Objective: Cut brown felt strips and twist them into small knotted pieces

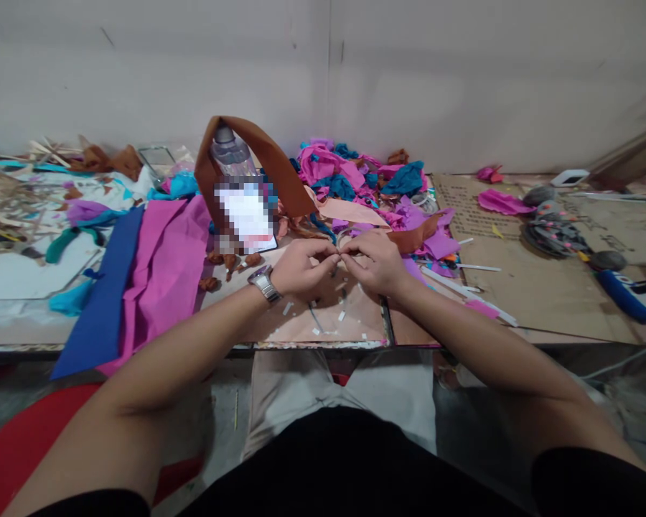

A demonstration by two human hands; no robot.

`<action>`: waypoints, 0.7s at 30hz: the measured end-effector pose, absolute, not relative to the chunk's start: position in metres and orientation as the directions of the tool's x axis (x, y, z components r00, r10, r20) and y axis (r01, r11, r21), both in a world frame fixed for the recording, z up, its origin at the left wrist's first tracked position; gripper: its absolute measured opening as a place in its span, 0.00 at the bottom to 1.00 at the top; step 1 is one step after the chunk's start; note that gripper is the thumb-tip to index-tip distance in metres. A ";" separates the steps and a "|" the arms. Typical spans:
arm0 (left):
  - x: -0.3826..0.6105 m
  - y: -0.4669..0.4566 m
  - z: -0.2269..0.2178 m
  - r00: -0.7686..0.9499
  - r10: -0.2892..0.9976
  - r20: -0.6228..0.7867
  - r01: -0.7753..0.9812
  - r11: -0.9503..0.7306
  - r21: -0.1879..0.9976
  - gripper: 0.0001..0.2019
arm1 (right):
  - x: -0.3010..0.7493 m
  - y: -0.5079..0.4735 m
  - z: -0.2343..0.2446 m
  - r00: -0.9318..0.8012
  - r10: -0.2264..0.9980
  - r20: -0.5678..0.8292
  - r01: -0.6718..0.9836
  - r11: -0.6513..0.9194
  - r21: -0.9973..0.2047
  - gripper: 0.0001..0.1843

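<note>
My left hand [306, 267], with a metal watch [265, 283] on its wrist, is pinched closed over the front of the table. Opposite it, my right hand [374, 262] is pinched too, and the fingertips of both hands meet. Whatever lies between them is too small to make out. Just left of my left hand sit several crumpled brown paper pieces [230, 263]. A phone [246, 215] with a lit, blurred screen leans against a clear bottle [232, 154], and a long brown crepe paper strip [269, 154] loops over the bottle.
Behind my hands lies a heap of pink, purple and teal crepe paper [349, 172]. Pink sheets [166, 251] and a blue sheet [105, 301] hang over the front edge at left. Flat cardboard [522, 280] covers the right side, with a blue-and-white object [627, 294] on it.
</note>
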State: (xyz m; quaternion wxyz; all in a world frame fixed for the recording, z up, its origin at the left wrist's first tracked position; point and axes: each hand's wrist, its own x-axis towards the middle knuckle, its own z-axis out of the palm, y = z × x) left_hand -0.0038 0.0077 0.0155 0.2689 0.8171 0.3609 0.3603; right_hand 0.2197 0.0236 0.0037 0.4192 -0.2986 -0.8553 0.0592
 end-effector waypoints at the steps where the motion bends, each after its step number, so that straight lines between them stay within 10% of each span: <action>1: -0.004 0.008 0.015 0.480 0.779 0.405 0.411 -0.607 0.680 0.16 | 0.220 0.023 0.004 -0.475 0.566 0.674 0.463 0.812 -0.356 0.05; 21: -0.005 0.011 0.010 0.430 0.786 0.444 0.485 -0.616 0.621 0.16 | 0.218 0.026 0.000 -0.458 0.601 0.655 0.484 0.786 -0.384 0.05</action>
